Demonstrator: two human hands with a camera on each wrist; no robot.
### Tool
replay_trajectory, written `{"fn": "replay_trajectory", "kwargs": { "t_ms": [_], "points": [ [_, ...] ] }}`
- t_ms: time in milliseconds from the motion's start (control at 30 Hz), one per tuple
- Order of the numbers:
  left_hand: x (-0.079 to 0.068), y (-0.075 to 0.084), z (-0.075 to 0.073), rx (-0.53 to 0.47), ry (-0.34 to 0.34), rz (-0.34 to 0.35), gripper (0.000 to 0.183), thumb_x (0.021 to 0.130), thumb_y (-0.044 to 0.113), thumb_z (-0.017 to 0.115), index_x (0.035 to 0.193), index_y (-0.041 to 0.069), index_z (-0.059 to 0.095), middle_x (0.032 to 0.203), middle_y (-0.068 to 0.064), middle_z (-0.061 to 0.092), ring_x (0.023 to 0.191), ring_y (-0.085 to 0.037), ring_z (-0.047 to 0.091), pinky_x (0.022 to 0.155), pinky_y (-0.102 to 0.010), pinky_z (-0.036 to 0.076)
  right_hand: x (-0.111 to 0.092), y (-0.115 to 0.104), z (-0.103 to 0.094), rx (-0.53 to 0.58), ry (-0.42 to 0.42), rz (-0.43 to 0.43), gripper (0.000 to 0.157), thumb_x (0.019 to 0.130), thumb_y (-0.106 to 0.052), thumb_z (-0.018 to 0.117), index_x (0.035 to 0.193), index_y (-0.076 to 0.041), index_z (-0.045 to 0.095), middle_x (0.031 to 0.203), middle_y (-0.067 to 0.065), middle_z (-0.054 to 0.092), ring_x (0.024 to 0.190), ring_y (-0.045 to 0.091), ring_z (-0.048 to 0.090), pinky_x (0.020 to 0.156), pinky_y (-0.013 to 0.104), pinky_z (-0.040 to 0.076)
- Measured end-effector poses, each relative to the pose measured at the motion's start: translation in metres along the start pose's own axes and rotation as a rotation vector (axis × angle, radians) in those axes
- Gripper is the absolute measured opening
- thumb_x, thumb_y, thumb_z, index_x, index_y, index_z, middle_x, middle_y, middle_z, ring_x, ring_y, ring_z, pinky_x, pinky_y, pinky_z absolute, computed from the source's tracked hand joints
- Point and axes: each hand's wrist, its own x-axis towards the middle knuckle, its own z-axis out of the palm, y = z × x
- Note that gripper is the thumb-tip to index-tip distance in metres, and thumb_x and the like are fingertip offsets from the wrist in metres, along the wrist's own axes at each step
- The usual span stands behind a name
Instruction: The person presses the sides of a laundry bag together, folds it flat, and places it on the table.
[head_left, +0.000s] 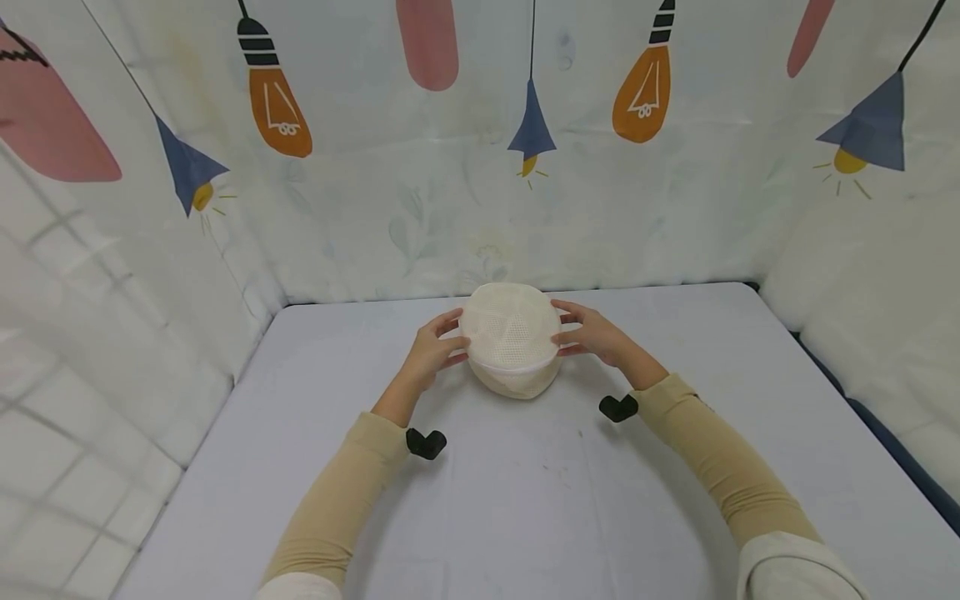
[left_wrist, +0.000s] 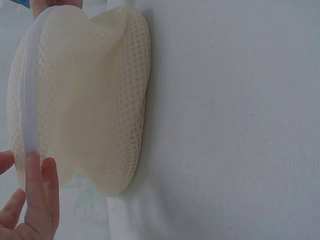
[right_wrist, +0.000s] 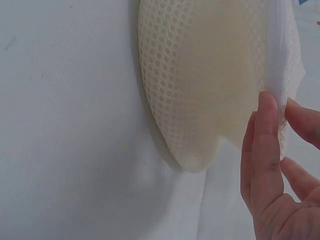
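Note:
A cream mesh laundry bag point(head_left: 513, 329), round and drum-shaped, stands upright at the far middle of the table. A white zipper band point(left_wrist: 30, 95) runs around its upper rim. From the left side my left hand point(head_left: 431, 348) pinches that rim, with fingers under the band and the thumb over the top. My right hand point(head_left: 598, 337) grips the opposite side of the rim in the same way. In both wrist views the honeycomb mesh wall point(right_wrist: 165, 55) is slack and folded below the zipper, and its lower edge is against the table.
A white cloth covers the table point(head_left: 510, 517). Patterned white curtain point(head_left: 465, 192) hangs right behind its far edge and along both sides. Black wrist mounts point(head_left: 426, 444) stick out at both sleeve cuffs.

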Motion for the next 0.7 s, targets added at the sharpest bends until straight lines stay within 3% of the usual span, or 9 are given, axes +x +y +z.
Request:
{"fn": "replay_trajectory", "kwargs": {
  "t_ms": [700],
  "points": [
    [0.0013,-0.0069,0.0016,0.001,-0.003,-0.011,0.059,0.083,-0.002,0.063,0.137,0.017,0.047,0.135,-0.007,0.043,0.11,-0.025,0.053,0.079,-0.031,0.052,0.0048,0.0091,0.0005,0.001,0.012,0.007,0.077,0.084,0.003,0.065,0.148,-0.018,0.026,0.141,0.017,0.03,0.102,0.03,0.055,0.081,0.038,0.051]
  ]
}}
